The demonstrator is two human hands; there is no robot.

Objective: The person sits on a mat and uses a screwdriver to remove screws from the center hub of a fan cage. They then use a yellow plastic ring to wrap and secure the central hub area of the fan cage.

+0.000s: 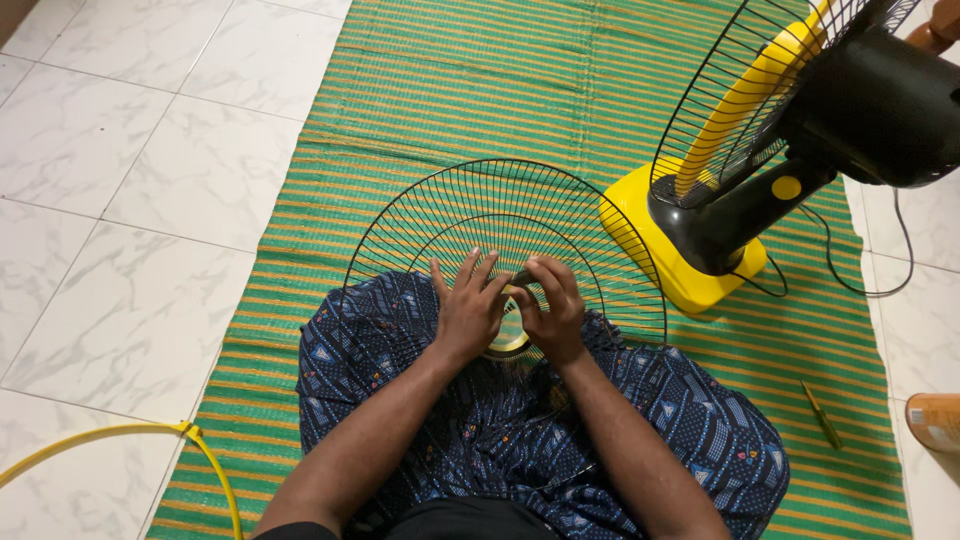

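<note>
A round black wire fan grille (500, 205) rests on my lap, leaning out over the striped mat. My left hand (468, 308) lies on the grille near its hub, fingers spread upward. My right hand (553, 305) is curled at the hub and pinches a small dark piece between thumb and fingers. A yellow ring at the grille's centre (510, 343) shows under both hands. What the small piece is cannot be made out.
A yellow and black stand fan (760, 170) with its rear grille and yellow blade stands on the right of the green striped mat (440, 90). A green screwdriver (822, 413) lies on the mat. A yellow hoop (120, 432) sits lower left on white tiles.
</note>
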